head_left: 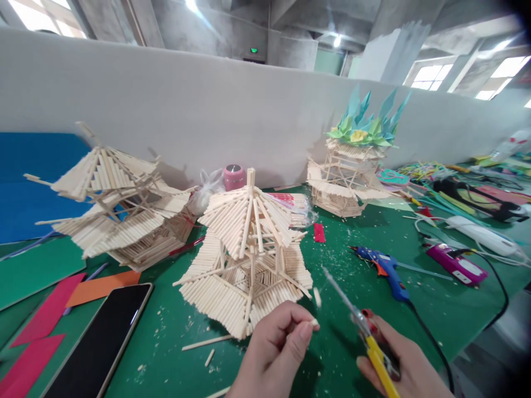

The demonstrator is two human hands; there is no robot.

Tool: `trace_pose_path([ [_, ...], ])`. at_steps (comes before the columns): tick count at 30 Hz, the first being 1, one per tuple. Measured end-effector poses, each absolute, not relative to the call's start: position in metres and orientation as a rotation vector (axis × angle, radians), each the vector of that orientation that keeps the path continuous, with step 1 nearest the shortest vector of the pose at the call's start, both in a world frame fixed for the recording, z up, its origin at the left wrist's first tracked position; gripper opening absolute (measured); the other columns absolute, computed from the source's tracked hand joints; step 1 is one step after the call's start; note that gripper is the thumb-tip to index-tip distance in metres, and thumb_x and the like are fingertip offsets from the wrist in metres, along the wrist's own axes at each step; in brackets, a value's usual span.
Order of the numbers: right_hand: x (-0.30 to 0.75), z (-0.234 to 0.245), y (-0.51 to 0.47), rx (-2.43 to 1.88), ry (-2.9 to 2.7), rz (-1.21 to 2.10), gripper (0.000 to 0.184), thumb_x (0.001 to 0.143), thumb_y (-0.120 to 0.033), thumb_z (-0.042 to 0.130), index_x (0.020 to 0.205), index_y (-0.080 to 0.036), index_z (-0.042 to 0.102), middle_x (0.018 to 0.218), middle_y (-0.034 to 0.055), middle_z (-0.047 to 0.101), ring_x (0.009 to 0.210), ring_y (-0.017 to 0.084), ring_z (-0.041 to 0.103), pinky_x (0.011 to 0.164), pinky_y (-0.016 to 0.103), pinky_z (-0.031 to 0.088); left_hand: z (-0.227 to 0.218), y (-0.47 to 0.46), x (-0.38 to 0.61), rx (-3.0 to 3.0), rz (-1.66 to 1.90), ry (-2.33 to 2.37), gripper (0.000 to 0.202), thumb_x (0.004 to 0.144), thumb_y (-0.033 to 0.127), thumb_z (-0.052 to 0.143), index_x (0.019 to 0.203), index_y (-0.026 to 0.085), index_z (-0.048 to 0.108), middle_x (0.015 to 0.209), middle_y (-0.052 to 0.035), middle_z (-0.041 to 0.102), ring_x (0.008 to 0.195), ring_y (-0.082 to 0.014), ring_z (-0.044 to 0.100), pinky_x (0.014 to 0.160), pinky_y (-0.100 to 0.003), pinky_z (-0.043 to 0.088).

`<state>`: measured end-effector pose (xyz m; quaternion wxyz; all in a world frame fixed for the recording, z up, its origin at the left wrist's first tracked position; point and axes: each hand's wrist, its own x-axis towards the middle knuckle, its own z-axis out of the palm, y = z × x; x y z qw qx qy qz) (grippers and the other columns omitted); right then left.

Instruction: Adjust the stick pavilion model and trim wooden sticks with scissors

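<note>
My left hand [274,351] pinches a short piece of wooden stick [314,321] between thumb and fingers, low in the view. My right hand [400,365] grips yellow-and-red handled cutters [360,323], whose metal jaws point up and left toward the stick. A small cut-off bit [317,297] hangs blurred in the air between them. Just behind both hands stands a two-tiered pavilion model made of wooden sticks [246,251] on the green mat [352,276].
A larger stick pavilion [118,207] stands at left, another with paper leaves on top [350,174] at back right. A phone [102,340] and coloured paper strips lie at lower left. A blue glue gun [384,268], cables and a purple device [456,264] lie right.
</note>
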<state>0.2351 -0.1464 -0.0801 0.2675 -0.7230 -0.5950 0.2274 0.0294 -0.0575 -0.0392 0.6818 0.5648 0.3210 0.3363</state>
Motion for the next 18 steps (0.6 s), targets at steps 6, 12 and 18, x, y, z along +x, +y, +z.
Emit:
trace_pose_path([
  [6,0.263,-0.093,-0.144,-2.082,-1.674,0.5,0.04,0.075,-0.04,0.059,0.106,-0.02,0.046,0.077,0.0013,0.068,0.063,0.015,0.066,0.057,0.019,0.053,-0.027,-0.065,0.028,1.186,0.86,0.844,0.025,0.079,0.046,0.054,0.082,0.022,0.059,0.063,0.0049,0.038,0.056,-0.0111,0.03,0.05,-0.025,0.023],
  [12,0.273,-0.094,-0.15,-2.15,-1.74,0.422,0.039,0.081,-0.042,0.052,0.111,-0.022,0.039,0.086,0.0002,0.067,0.072,0.015,0.066,0.062,0.021,0.054,-0.031,-0.066,0.029,1.399,0.931,0.827,0.016,0.085,0.033,0.049,0.077,0.021,0.058,0.066,0.0022,0.045,0.058,-0.012,0.038,0.052,-0.025,0.029],
  [18,0.282,-0.094,-0.16,-2.035,-1.687,0.523,0.044,0.075,-0.04,0.059,0.112,-0.023,0.044,0.092,0.0031,0.069,0.082,0.02,0.067,0.066,0.021,0.055,-0.059,-0.066,0.053,1.648,1.055,0.695,0.013,0.082,0.022,0.047,0.078,0.019,0.06,0.084,-0.0086,0.058,0.088,-0.0221,0.055,0.074,-0.033,0.042],
])
